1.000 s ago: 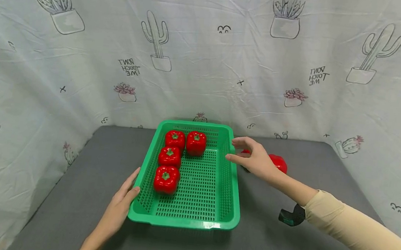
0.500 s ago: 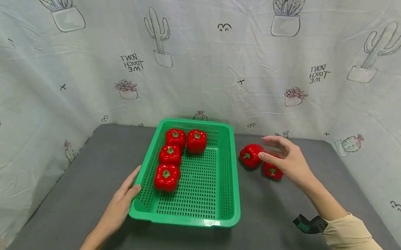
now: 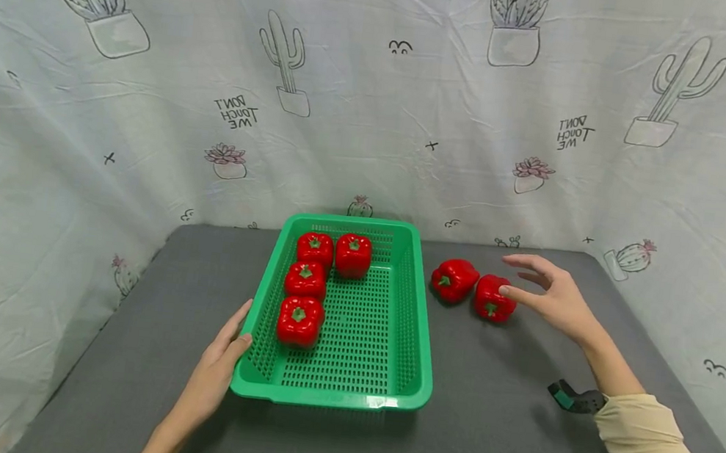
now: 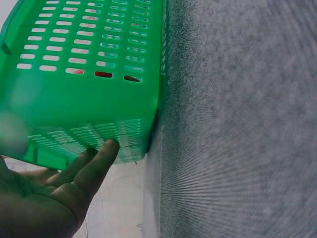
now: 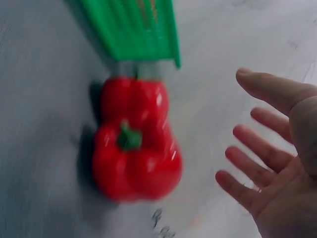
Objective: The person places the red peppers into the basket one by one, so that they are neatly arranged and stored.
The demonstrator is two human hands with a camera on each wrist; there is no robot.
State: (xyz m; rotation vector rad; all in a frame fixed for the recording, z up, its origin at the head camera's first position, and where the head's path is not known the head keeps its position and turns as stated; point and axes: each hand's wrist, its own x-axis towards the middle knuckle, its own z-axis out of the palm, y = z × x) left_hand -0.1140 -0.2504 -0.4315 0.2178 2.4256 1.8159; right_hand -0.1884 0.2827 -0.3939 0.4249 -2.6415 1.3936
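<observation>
Four glossy red bell peppers with green stems (image 3: 300, 321) stand inside the rectangular green plastic basket with slotted walls (image 3: 345, 399): three in a row along its left wall, and one beside the farthest of them. Two more red bell peppers (image 3: 454, 280) lie tipped on the dark grey surface (image 3: 482, 423), just to the right of the basket. So I would judge that the larger part is done, and only these two are left outside (as far as the views show).

The left hand (image 3: 213, 362) has its fingers extended against the outer side of the basket, the thumb near the rim. The right hand (image 3: 557, 299) is beside the nearer outside pepper; its fingers are spread and grasp nothing.

I see no brand or label. The pale printed cloth (image 3: 377, 95) behind carries reversed lettering (image 3: 235, 111), seemingly "DON'T TOUCH ME".
</observation>
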